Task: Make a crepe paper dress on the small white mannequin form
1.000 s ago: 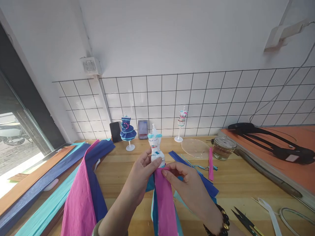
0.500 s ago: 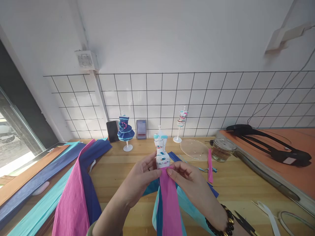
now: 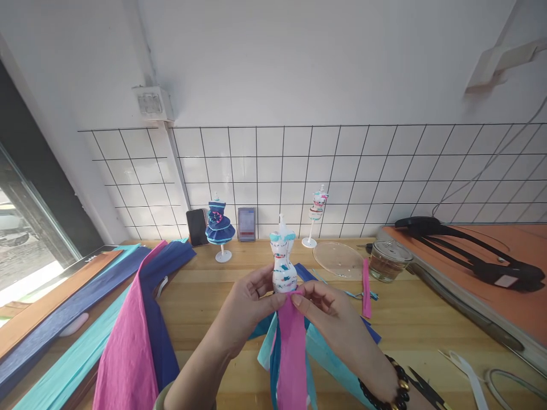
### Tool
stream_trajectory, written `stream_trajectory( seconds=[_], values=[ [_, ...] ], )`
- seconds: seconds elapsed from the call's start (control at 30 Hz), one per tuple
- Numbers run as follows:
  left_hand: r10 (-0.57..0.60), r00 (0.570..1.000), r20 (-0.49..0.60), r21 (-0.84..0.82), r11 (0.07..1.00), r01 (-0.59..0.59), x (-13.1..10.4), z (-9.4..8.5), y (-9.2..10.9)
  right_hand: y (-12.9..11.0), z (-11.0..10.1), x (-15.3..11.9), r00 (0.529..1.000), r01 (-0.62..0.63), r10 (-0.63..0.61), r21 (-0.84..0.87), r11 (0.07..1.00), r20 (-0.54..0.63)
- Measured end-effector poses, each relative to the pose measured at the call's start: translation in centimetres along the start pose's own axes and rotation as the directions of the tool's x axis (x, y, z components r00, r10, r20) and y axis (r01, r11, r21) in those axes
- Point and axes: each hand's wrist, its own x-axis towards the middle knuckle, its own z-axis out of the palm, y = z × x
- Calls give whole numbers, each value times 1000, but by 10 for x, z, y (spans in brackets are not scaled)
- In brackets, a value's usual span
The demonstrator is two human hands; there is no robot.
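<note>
A small white dress form with teal and red marks stands upright between my hands, blue trim at its top. Closed around its lower left side, my left hand has its thumb on the upper edge of a pink strip. My right hand, wearing a dark bead bracelet, pinches that same edge at the form's lower front. The pink strip hangs down toward me. Teal and light blue strips hang beside and behind it. The form's base is hidden.
Long coloured paper strips lie at the left. Behind are a dressed blue form, two phones and another form. To the right are a clear disc, a glass jar, a pink strip, scissors and a black-handled object.
The dress form stands slightly more upright, and the hanging strips have swung a little to the left. Both hands keep nearly the same hold. The whole view has shifted slightly.
</note>
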Motion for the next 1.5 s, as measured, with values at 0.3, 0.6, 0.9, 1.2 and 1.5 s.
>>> stream_trajectory(
  seconds=[0.3,0.6,0.9,1.2,1.5],
  values=[
    [40,998,-55,10,999,-39,2,1,-7,1,-1,1,1000,-9,9,15,1000,-11],
    [67,990,-123,53,997,-61,2,1,-8,-3,1,-2,999,40,-40,-29,999,-3],
    [65,992,-112,40,997,-60,1,4,-8,-1,1,-2,999,-49,50,102,994,-3],
    [58,996,-68,39,998,-55,-1,5,-4,-4,4,0,997,-51,63,210,976,-51],
    [57,992,-110,22,998,-55,-1,2,-4,-1,2,-2,1000,-4,4,113,994,-4]
  ],
)
